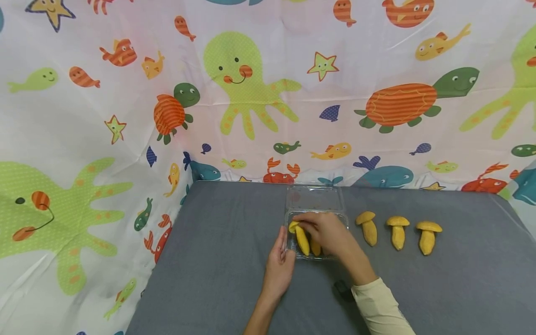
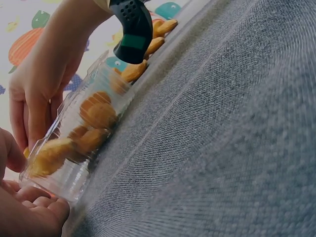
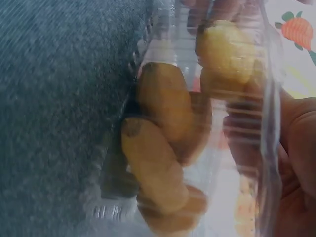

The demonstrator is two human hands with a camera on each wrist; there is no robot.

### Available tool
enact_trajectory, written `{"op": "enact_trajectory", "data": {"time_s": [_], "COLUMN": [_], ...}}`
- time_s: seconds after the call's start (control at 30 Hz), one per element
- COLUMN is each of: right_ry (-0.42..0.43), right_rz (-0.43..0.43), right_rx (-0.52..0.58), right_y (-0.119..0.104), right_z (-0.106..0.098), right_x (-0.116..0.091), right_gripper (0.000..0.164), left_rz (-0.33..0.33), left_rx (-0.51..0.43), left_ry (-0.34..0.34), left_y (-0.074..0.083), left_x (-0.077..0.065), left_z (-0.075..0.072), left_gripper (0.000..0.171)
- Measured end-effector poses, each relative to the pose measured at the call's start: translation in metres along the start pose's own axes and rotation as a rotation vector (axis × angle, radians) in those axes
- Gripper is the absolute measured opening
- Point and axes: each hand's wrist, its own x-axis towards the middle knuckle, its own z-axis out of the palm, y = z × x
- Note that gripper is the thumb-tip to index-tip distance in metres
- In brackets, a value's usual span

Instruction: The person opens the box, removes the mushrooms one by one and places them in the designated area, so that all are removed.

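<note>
The yellow mushroom-shaped piece with a rounded cap and thick stem [image 1: 302, 242] is in the left part of the clear, ribbed plastic box [image 2: 70, 180], its cap toward the far side and its stem slanting toward the near edge. Your right hand [image 1: 328, 232] reaches in over the box and pinches this piece by the cap between thumb and fingers. Two more dull-yellow mushroom-shaped pieces [image 3: 154, 165] lie in the box beside it, seen through the clear wall from your right wrist.

Your left hand [image 1: 278, 274] grips the box at its left side, the plastic between thumb and curled fingers. The transparent hinged lid [image 1: 315, 198] lies open behind the box, close to the far edge of the grey cloth-covered table [image 1: 226, 251].

To the right of the box, toward the table's far right corner, you have a row of three: a tilted yellow mushroom [image 1: 369, 229] just beside the box, a straighter middle mushroom [image 1: 398, 233], and a wide-capped end mushroom [image 1: 428, 238]. Their caps point to the far edge.

At your right wrist, ahead of your cream sleeve [image 1: 381, 304], is a black device with a green patch [image 2: 133, 44]. A white curtain printed with sea animals [image 1: 289, 139] hangs along the far edge and the left edge.
</note>
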Motion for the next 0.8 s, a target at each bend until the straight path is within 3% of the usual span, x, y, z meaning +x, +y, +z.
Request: {"op": "enact_trajectory", "data": {"time_s": [0.33, 0.8], "right_ry": [0.111, 0.236], "right_rz": [0.019, 0.133], "right_rx": [0.047, -0.019], "right_y": [0.001, 0.003], "right_z": [-0.022, -0.053], "right_x": [-0.01, -0.033], "right_gripper": [0.025, 0.028], "left_rz": [0.03, 0.024], "left_rx": [0.001, -0.013], "left_ry": [0.023, 0.046], "left_y": [-0.001, 0.001], "left_x": [0.0, 0.001], "left_z": [0.002, 0.004], "left_gripper": [0.073, 0.075]}}
